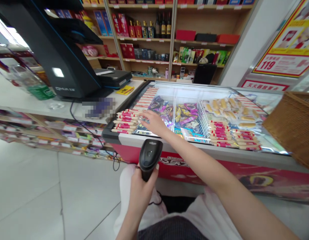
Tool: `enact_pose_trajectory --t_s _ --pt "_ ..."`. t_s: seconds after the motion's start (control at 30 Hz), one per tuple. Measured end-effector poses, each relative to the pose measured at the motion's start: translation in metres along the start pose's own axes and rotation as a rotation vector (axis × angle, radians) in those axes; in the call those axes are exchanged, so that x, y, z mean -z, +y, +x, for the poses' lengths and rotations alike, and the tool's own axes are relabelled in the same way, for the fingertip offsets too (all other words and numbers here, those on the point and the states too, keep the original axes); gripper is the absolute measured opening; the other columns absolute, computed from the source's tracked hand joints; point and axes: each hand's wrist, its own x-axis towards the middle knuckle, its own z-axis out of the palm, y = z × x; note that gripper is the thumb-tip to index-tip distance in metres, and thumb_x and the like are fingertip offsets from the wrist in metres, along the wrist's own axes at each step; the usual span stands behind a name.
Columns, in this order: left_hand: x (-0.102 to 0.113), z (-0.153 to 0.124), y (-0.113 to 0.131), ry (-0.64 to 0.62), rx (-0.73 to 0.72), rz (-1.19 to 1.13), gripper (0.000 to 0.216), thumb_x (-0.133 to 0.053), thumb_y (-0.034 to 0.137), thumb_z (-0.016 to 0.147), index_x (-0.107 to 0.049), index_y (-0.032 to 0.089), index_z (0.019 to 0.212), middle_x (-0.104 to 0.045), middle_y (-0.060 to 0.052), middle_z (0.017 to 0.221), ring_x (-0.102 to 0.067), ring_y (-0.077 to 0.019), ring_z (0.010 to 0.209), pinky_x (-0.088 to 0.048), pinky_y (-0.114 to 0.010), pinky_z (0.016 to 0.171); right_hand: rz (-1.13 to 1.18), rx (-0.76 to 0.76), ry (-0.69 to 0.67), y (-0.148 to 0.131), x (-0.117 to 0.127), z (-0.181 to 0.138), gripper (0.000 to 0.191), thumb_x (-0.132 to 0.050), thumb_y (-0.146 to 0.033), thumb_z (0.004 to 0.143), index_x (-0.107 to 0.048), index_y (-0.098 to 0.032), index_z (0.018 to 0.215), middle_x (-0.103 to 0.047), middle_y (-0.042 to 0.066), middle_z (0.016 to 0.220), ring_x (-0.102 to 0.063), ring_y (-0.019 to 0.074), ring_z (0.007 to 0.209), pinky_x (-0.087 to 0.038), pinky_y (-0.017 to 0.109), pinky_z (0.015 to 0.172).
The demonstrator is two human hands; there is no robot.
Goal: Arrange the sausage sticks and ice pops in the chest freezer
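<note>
Black plastic forms the handheld scanner point(150, 155) that stands out before the front wall of a red-fronted display freezer point(189, 171), its handle firmly wrapped by the closed fingers of a person's left hand point(143, 183). The right hand point(154, 123) extends over the freezer's front left corner, fingers loosely curved at the inner ends of red-and-cream wrapped sticks point(125, 122) piled there; whether they have hold of any cannot be told. Within the freezer, purple packets point(160, 105) lie on the left and yellow-and-purple ones point(188, 113) near the middle, beside a white wire divider point(202, 115). Golden pieces in clear wrap point(224, 108) spread across the freezer's right half, behind a second pile of wrapped sticks point(220, 133) at its front. Against the freezer's right end leans the edge of a brown wicker basket point(289, 123). A counter point(65, 109) to the freezer's left bears a dark checkout terminal point(61, 50) and a green-labelled bottle point(41, 89), while wooden shelves point(209, 20) of bottles and boxes line the wall behind the freezer.
</note>
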Motion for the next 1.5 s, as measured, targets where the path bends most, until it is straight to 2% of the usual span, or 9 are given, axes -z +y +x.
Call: enact_pose_trajectory --t_s 0.1,0.2,0.37,0.53,0.73,0.93,1.17,1.3,1.5 --pt "0.005 0.002 -0.007 0.004 0.028 0.006 0.045 -0.068 0.057 0.081 -0.063 0.014 0.095 -0.063 -0.002 0.062 -0.059 -0.0211 0.056 -0.044 -0.03 0.055 -0.047 0.029 -0.008 -0.003 -0.012 0.019 0.016 -0.065 -0.024 0.094 -0.07 -0.022 0.11 -0.067 0.008 0.117 -0.059 0.0237 0.115 -0.046 0.035 0.1" --pt "0.007 0.003 -0.009 0.006 0.036 0.003 0.046 -0.067 0.058 0.081 -0.063 0.014 0.095 -0.062 -0.001 0.06 -0.056 -0.0195 0.053 -0.042 -0.029 0.053 -0.011 -0.011 -0.035 -0.005 -0.022 0.03 0.007 -0.067 -0.018 0.091 -0.071 -0.019 0.097 -0.069 0.006 0.104 -0.063 0.0212 0.102 -0.048 0.032 0.093" --pt "0.009 0.004 -0.008 0.011 0.026 0.001 0.046 -0.067 0.058 0.082 -0.063 0.014 0.096 -0.062 -0.001 0.06 -0.057 -0.0195 0.053 -0.043 -0.029 0.054 0.058 -0.093 -0.011 -0.008 -0.022 0.031 0.007 -0.067 -0.01 0.086 -0.069 -0.017 0.089 -0.072 0.005 0.09 -0.065 0.0182 0.083 -0.05 0.03 0.083" --pt "0.006 0.003 -0.003 0.013 0.003 -0.013 0.044 -0.068 0.055 0.082 -0.065 0.014 0.097 -0.065 -0.003 0.065 -0.061 -0.0216 0.06 -0.046 -0.03 0.057 0.219 -0.214 0.101 -0.004 0.002 0.007 0.006 -0.064 -0.022 0.09 -0.066 -0.02 0.084 -0.073 0.003 0.086 -0.067 0.0177 0.077 -0.052 0.032 0.079" --pt "-0.004 0.001 0.012 0.027 -0.052 -0.005 0.036 -0.07 0.048 0.08 -0.068 0.015 0.094 -0.067 -0.004 0.067 -0.066 -0.0243 0.069 -0.05 -0.032 0.065 0.65 -0.508 0.114 0.02 0.045 -0.056 0.017 -0.069 -0.037 0.084 -0.063 -0.022 0.088 -0.069 -0.001 0.07 -0.067 0.0156 0.06 -0.054 0.028 0.056" --pt "-0.019 0.0 0.018 0.006 -0.069 -0.036 0.035 -0.07 0.047 0.078 -0.07 0.017 0.096 -0.067 -0.002 0.063 -0.068 -0.0267 0.073 -0.052 -0.033 0.069 0.718 -0.591 0.207 0.026 0.071 -0.103 0.033 -0.073 -0.051 0.078 -0.063 -0.02 0.084 -0.072 0.002 0.07 -0.067 0.0148 0.058 -0.051 0.025 0.051" --pt "-0.027 0.0 0.022 -0.008 -0.035 -0.047 0.039 -0.069 0.051 0.079 -0.069 0.016 0.097 -0.066 -0.002 0.06 -0.067 -0.0252 0.066 -0.05 -0.032 0.063 0.747 -0.569 0.217 0.022 0.072 -0.107 0.034 -0.074 -0.052 0.079 -0.064 -0.02 0.084 -0.071 0.002 0.071 -0.068 0.0146 0.062 -0.053 0.024 0.054" --pt "-0.028 -0.001 0.025 -0.007 -0.038 -0.022 0.034 -0.068 0.049 0.08 -0.067 0.017 0.09 -0.064 0.0 0.058 -0.063 -0.0213 0.058 -0.047 -0.03 0.059 0.732 -0.576 0.225 0.022 0.073 -0.108 0.034 -0.073 -0.053 0.08 -0.064 -0.02 0.085 -0.072 0.002 0.071 -0.068 0.0151 0.061 -0.053 0.025 0.053" --pt "-0.03 0.0 0.023 -0.001 -0.054 -0.014 0.038 -0.07 0.051 0.08 -0.07 0.016 0.095 -0.065 -0.001 0.059 -0.065 -0.0234 0.064 -0.048 -0.03 0.062 0.746 -0.579 0.238 0.023 0.072 -0.108 0.034 -0.075 -0.053 0.078 -0.065 -0.021 0.084 -0.072 0.002 0.071 -0.068 0.0157 0.061 -0.053 0.026 0.053"
